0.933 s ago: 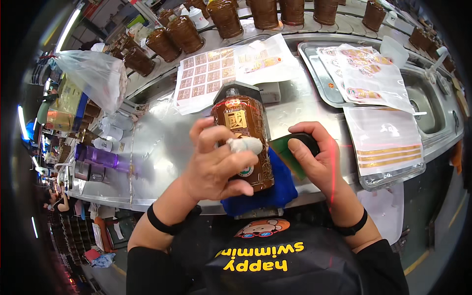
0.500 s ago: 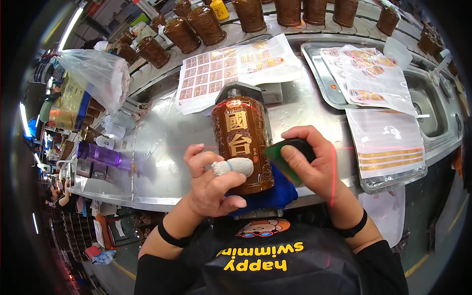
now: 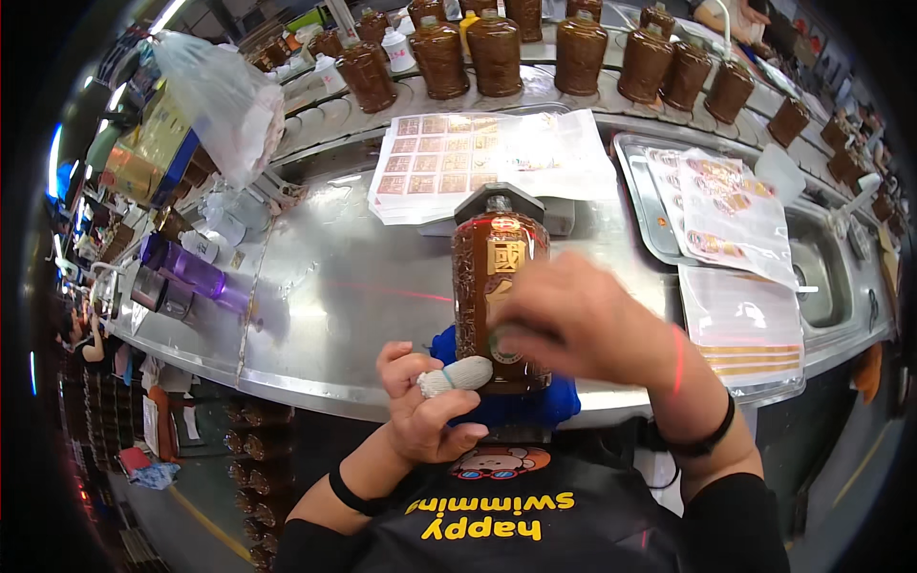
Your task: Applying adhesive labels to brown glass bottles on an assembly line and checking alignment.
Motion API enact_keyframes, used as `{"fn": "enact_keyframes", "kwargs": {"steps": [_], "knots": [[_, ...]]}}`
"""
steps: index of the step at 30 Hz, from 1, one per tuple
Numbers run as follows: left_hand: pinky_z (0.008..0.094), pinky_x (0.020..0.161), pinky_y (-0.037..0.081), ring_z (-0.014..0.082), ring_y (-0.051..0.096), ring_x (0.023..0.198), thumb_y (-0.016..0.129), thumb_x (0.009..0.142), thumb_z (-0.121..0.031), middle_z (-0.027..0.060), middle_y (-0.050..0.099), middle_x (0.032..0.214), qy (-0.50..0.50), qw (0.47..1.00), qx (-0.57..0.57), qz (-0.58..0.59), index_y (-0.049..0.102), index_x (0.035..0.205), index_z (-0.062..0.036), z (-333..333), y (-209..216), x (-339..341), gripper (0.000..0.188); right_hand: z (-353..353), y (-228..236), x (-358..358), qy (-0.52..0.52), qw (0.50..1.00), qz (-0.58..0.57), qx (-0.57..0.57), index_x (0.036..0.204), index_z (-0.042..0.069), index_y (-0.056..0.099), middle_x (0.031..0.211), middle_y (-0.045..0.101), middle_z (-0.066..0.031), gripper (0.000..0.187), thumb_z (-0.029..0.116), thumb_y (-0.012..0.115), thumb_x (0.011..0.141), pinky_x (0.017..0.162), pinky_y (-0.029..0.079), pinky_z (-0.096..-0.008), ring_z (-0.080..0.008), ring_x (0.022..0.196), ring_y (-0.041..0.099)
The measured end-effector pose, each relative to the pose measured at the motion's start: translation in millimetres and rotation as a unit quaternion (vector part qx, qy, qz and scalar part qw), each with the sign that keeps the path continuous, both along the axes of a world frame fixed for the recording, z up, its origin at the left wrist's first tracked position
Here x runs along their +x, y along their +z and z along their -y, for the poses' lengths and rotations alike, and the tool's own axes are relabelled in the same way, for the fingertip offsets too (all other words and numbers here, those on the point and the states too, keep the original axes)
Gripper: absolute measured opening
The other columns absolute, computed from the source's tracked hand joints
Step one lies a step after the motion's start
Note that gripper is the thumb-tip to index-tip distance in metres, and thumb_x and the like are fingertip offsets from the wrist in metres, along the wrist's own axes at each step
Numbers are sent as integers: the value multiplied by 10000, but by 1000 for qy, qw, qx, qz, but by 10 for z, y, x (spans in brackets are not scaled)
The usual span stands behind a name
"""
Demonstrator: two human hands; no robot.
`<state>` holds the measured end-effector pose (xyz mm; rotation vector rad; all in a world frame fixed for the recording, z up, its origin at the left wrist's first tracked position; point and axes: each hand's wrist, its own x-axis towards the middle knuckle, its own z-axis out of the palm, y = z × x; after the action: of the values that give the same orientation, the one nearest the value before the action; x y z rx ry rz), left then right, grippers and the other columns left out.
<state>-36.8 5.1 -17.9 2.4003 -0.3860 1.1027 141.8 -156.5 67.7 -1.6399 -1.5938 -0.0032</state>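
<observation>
Our right hand [image 3: 594,320], motion-blurred, is closed on a dark tool [image 3: 523,327] over the front of the brown bottle [image 3: 472,286]. The bottle sits mid-view, neck toward twelve o'clock, its lower end over a blue cloth [image 3: 562,405]. At seven o'clock from it, our left hand [image 3: 420,415] has its fingers apart; we cannot tell whether its white finger cover [image 3: 457,376] touches the bottle. Label sheets [image 3: 430,158] lie at eleven, a metal tray [image 3: 642,205] at two, a purple cup [image 3: 195,271] at nine.
</observation>
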Motion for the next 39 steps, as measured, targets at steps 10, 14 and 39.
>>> {"fn": "enact_keyframes", "kwargs": {"steps": [10, 14, 39], "knots": [[493, 1000, 267, 237, 486, 994, 551, 899, -511, 24, 693, 1030, -67, 995, 32, -60, 621, 1116, -163, -118, 270, 152, 416, -182, 114, 376, -271, 957, 63, 87, 851, 19, 610, 818, 618, -136, 157, 108, 709, 769, 686, 494, -379, -332, 765, 616], [494, 1047, 217, 237, 458, 1102, 442, 927, -566, -14, 687, 1035, -84, 983, 144, -80, 605, 1221, -179, -190, 577, 646, 513, 10, -99, 103, -240, 916, -295, 128, 963, 0, 635, 808, 651, -40, 179, 130, 687, 852, 641, 481, -230, -70, 717, 574], [449, 1070, 208, 191, 485, 1043, 466, 955, -469, -44, 690, 965, -90, 971, 208, -72, 640, 1227, -201, -351, 539, 820, 419, 108, -782, -70, -233, 861, -432, 132, 1068, 24, 547, 895, 620, -13, 211, 194, 606, 959, 693, 458, -202, -55, 796, 547]]}}
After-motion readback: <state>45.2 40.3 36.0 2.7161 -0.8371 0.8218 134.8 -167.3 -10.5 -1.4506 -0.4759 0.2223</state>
